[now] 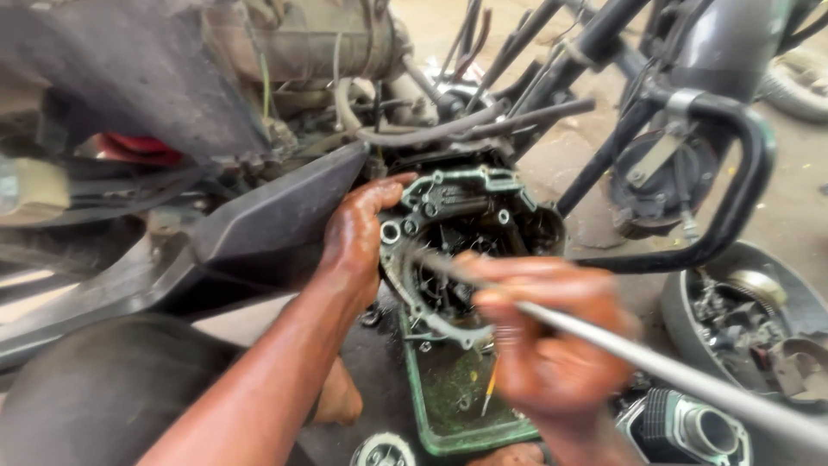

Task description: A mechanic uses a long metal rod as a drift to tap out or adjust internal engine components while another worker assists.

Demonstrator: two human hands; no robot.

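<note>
An opened motorcycle engine case (pixel 470 237) with a greenish gasket rim faces me at the centre, its inner gears dark and oily. My left hand (pixel 358 237) rests flat against the case's left edge, fingers reaching toward its top. My right hand (pixel 543 332), blurred and oily, grips a long grey metal rod (pixel 690 375) whose tip points into the case's opening. The rod's other end runs off toward the lower right.
A green drain tray (pixel 457 397) lies on the ground under the engine. A black bowl of loose parts (pixel 750 319) sits at the right, a finned cylinder (pixel 690 427) below it. Black frame tubes (pixel 742 173), a dark side panel (pixel 276 211) and a tyre (pixel 95 388) surround the engine.
</note>
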